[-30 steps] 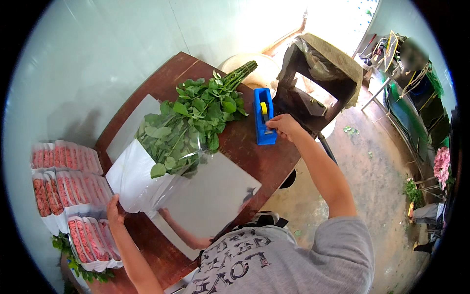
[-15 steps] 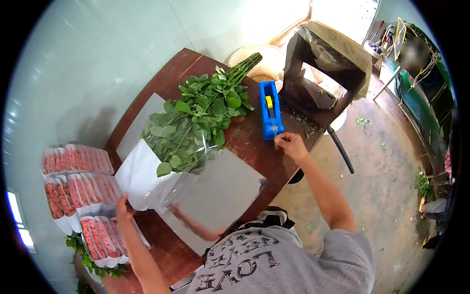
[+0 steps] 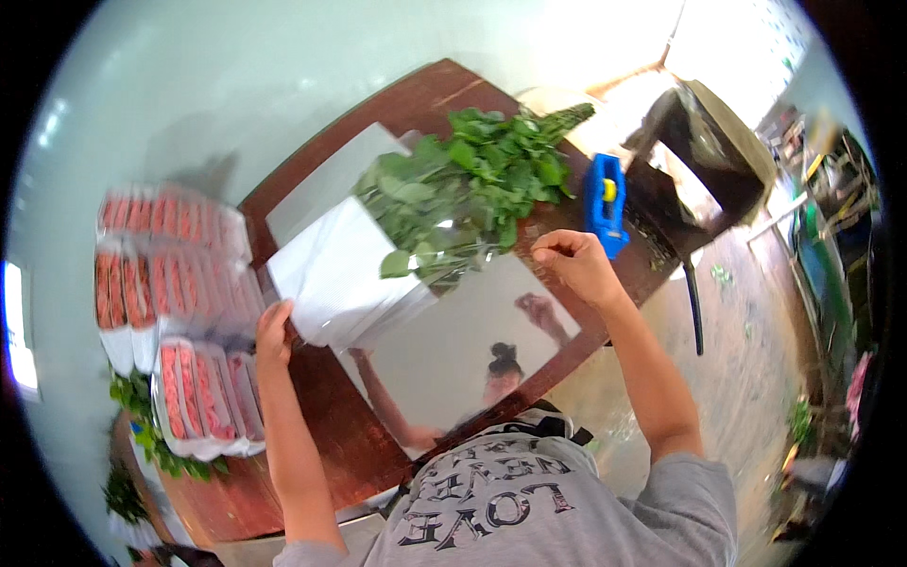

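A bunch of leafy green stems [image 3: 482, 156] lies across the wooden table, cut ends toward the far right. Its near-left end is covered by a white wrapping sheet [image 3: 331, 265] and clear film, so any blooms inside are hidden. My left hand [image 3: 275, 333] grips the lower left edge of the white sheet. My right hand [image 3: 576, 265] is raised over the table's right side, thumb and fingertips pinched together; anything between them is too small to make out. Just beyond it stands a blue tape dispenser [image 3: 595, 227] with a yellow core.
Pink flower bunches in white sleeves [image 3: 175, 283] are stacked along the left side. A shiny reflective sheet [image 3: 472, 350] lies under the wrap on the red-brown table [image 3: 312, 444]. A dark open-framed stand [image 3: 737, 142] with a black handle is at the far right.
My right hand has moved away from the dispenser's near end, leftward toward the bunch, still pinched. My left hand keeps its hold on the sheet. The whole view has shifted.
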